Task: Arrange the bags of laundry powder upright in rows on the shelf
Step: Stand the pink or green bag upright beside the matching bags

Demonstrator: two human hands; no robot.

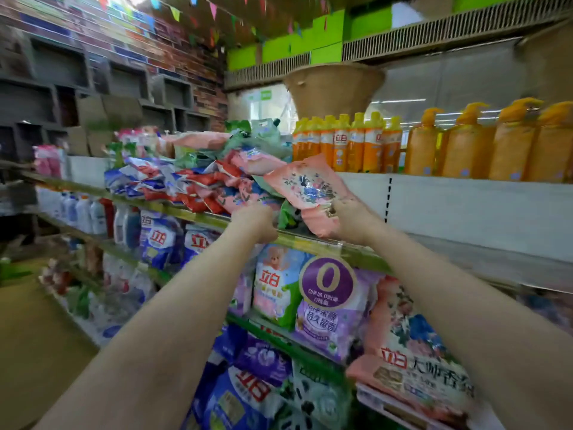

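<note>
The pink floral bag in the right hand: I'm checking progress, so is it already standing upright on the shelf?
No: the pink floral bag is tilted, held in the right hand above the shelf edge.

Both bare arms reach up toward the shelf, left hand curled, right hand gripping a pink bag.

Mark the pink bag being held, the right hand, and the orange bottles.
pink bag [307, 184], head view, its flowered front.
right hand [348, 220], head view, back of hand.
orange bottles [347, 144], head view, label of one.
</note>
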